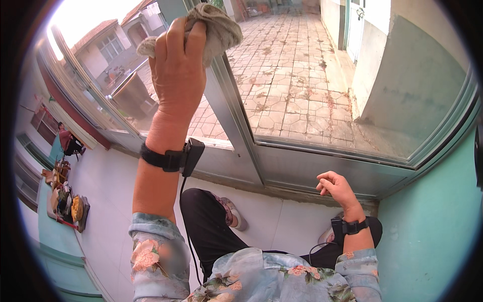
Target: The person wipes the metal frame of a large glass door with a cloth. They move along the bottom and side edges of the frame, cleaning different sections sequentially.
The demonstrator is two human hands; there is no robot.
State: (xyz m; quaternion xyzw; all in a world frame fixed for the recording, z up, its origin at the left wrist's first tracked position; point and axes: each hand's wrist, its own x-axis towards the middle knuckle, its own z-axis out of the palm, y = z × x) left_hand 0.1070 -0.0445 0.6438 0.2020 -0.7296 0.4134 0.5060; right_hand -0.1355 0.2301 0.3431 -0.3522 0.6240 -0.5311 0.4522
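My left hand point(179, 70) is raised high and grips a crumpled grey cloth point(222, 36). The cloth overlaps the upright aluminium frame point(230, 98) between two glazed parts; whether it presses on the metal is hidden. Beside that upright, on the right, is a large glass pane point(294, 94) above a metal lower panel point(313, 170). Lower down, my right hand point(337, 188) hangs over my knee, near this panel. Its fingers are loosely bent and I see nothing in them. Each wrist wears a black strap with a small box; a cable runs from the left one point(193, 156).
A green-painted wall point(422, 226) rises close on my right. Pale floor tiles point(113, 211) stretch to the left, where bags and other items point(69, 204) stand along the wall. Farther back a person point(68, 139) sits. Beyond the glass lies a paved yard point(279, 49).
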